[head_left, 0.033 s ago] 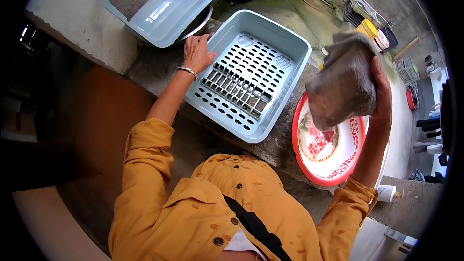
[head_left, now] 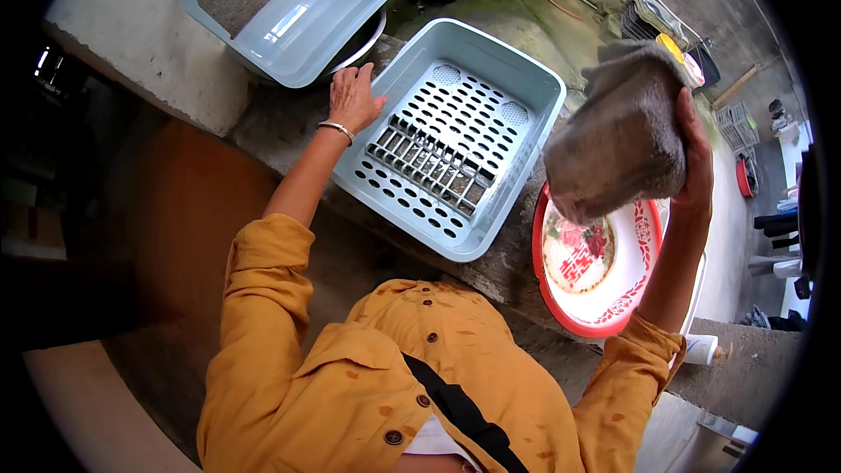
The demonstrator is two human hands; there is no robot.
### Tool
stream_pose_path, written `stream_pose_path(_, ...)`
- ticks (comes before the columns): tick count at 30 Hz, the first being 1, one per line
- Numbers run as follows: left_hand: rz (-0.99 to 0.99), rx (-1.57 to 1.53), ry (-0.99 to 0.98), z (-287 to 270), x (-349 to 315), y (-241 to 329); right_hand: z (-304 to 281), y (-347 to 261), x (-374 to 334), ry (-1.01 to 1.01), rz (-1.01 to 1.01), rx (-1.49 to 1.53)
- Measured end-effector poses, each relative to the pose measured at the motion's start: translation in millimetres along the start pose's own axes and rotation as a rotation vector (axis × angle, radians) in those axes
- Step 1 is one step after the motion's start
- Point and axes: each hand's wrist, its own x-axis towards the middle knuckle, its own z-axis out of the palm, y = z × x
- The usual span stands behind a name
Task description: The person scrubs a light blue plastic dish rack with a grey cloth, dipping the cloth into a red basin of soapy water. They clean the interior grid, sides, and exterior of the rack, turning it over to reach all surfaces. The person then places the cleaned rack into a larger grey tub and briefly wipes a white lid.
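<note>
A pale blue plastic dish rack (head_left: 517,184), its base full of oval holes, stands in front of me on a rough concrete ledge. My left hand (head_left: 355,101) is at its left rim, thumb over the edge and fingers bent on the outer side. At the right my right hand (head_left: 695,153) grips a folded grey-brown cloth (head_left: 618,136) by its right side, holding it in the air. The cloth is blurred and covers part of a red-rimmed enamel basin (head_left: 604,328) with a white, flower-patterned inside.
A blue plastic tub (head_left: 302,22) lies tilted over a metal basin (head_left: 372,39) at the upper left. Mossy floor (head_left: 526,17) stretches behind the rack. Farther right are a yellow bucket (head_left: 671,46) and a grey crate (head_left: 738,127). A white bottle (head_left: 699,349) lies by my right sleeve.
The cloth in my right hand has swung slightly to the left and now hides more of the yellow bucket. My left hand stays at the rack's rim.
</note>
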Motion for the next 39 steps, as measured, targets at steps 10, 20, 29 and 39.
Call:
stream_pose_path(10,-0.085,-0.498,-0.594,24,9,-54,26,91,109,0.189,0.012,-0.153)
stream_pose_path(20,-0.079,-0.58,-0.521,10,5,-42,62,274,164,-0.149,0.222,-1.531)
stream_pose_path(29,-0.053,-0.619,-0.529,11,6,-46,79,372,175,-0.499,0.08,-1.601)
stream_pose_path(39,-0.039,-0.626,-0.526,16,6,-45,25,313,146,-0.483,0.091,-1.915)
